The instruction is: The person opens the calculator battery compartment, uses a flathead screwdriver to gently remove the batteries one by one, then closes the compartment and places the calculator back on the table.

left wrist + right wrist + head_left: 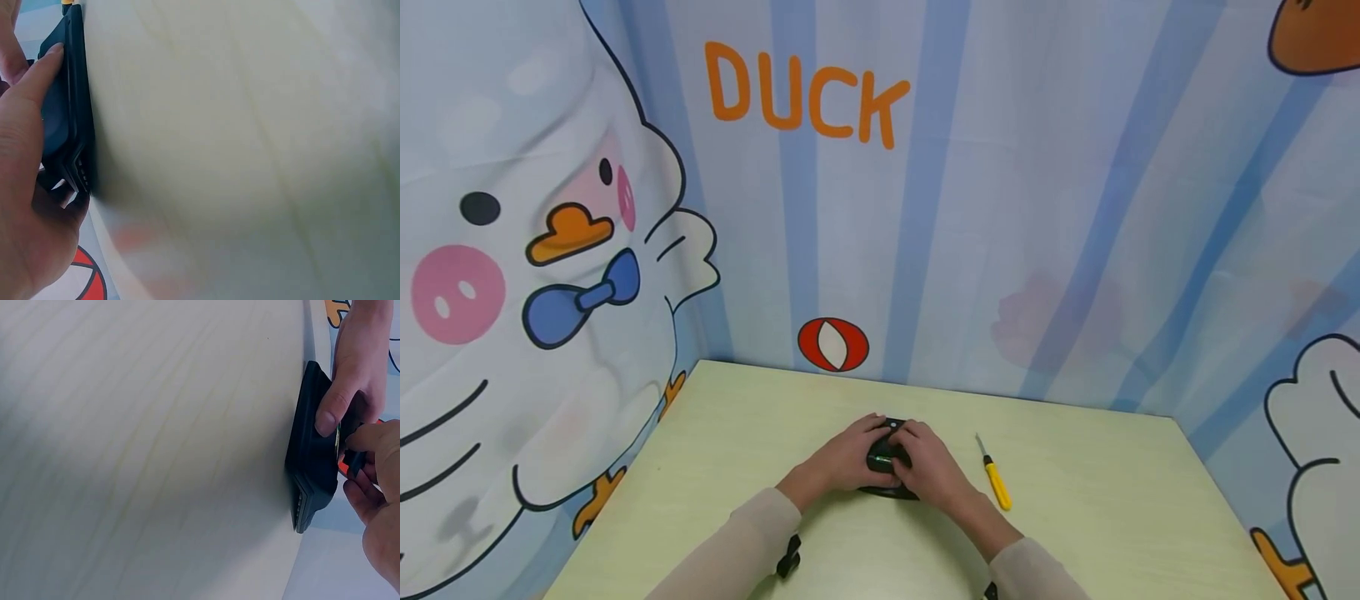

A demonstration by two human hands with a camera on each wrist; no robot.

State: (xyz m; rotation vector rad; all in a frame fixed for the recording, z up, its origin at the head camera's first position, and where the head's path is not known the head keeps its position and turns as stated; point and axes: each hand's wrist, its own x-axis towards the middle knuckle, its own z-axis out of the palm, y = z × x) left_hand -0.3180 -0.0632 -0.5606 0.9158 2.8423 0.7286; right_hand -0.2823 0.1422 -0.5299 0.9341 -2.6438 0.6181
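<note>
A flat black plastic device (pixel 891 493), its exact kind unclear, lies on the table in front of me. Something green shows at an opening in its top, seen in the head view. My left hand (pixel 855 457) grips its left side, with the thumb (pixel 331 412) on the near part of the top and the other fingers toward the far side. Above the device, my right hand (pixel 931 467) pinches a small black piece (pixel 355 461) between thumb and fingers; whether that piece is still attached is hidden. A screwdriver (pixel 996 483) with a yellow handle lies right of my right hand.
The pale yellow table (pixel 1112 500) ends at a back edge against a striped blue curtain (pixel 1037 208) printed with ducks and lettering. A small black object (pixel 788 557) shows by the left sleeve (pixel 745 542).
</note>
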